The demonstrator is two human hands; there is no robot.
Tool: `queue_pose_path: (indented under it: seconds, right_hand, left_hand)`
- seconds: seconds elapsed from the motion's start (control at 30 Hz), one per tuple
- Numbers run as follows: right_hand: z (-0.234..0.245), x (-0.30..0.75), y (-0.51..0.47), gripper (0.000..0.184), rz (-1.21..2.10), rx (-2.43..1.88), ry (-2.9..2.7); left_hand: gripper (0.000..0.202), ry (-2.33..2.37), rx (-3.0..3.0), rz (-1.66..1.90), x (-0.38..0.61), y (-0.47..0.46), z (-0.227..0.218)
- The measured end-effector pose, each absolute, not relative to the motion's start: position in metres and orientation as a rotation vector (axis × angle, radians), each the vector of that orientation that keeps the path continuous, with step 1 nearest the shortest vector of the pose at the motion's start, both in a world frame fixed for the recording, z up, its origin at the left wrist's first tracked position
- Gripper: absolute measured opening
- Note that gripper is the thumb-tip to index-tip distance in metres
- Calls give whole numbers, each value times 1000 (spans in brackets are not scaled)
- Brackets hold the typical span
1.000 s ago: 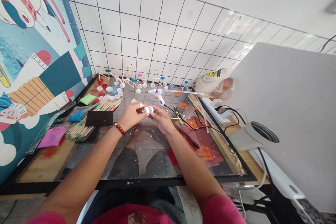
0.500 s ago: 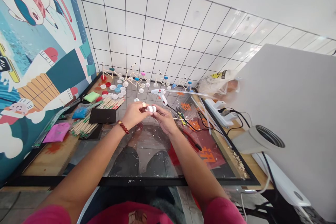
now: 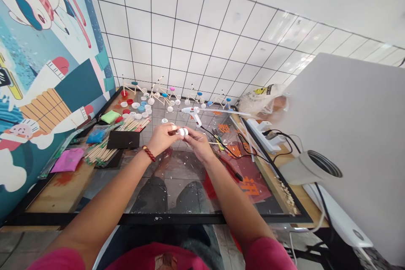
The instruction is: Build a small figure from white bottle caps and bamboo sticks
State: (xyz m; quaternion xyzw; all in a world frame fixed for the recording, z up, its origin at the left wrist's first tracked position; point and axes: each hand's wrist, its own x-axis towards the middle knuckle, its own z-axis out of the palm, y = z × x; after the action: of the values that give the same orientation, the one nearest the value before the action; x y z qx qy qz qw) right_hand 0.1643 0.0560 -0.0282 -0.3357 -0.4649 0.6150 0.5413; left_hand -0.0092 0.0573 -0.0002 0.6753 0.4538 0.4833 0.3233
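Observation:
Between the fingertips of both hands is a pair of white bottle caps [image 3: 183,132], seemingly face to face, above the middle of the glass tabletop. My left hand [image 3: 163,137] pinches them from the left, and a thin pale piece shows by its fingertips, too small to name. From the right, my right hand [image 3: 198,141] grips the same caps with thumb and fingers. Just beyond the hands lies another white cap [image 3: 164,121] on the glass. A white glue gun [image 3: 193,114] rests behind the right hand, its nozzle pointing left.
Several stick-and-cap models [image 3: 164,95] stand along the tiled wall. Loose caps [image 3: 141,109], bundled wooden sticks [image 3: 99,149], a black card [image 3: 123,139] and a pink packet [image 3: 68,160] lie left. To the right are red-handled pliers [image 3: 232,168], a power strip [image 3: 265,135] and a grey lamp [image 3: 308,168].
Both hands stay in nearly the same place with the caps between them. The caps look slightly turned; nothing else has visibly moved.

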Motion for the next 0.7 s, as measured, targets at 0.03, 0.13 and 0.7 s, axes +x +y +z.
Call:
queue_pose_path:
  seconds: [0.03,0.13,0.7]
  right_hand:
    - [-28,165,57,45,1444,-797,-1112]
    - [-29,165,59,42,1383,-803,-1124]
    - [-23,164,58,39,1143,-825,-1243]
  left_hand:
    - [30,1172,1746,1257,-9,58,0]
    - [34,1058,1653,1211,-10,59,1]
    - [33,1060,1258,1237,-8,60,0]
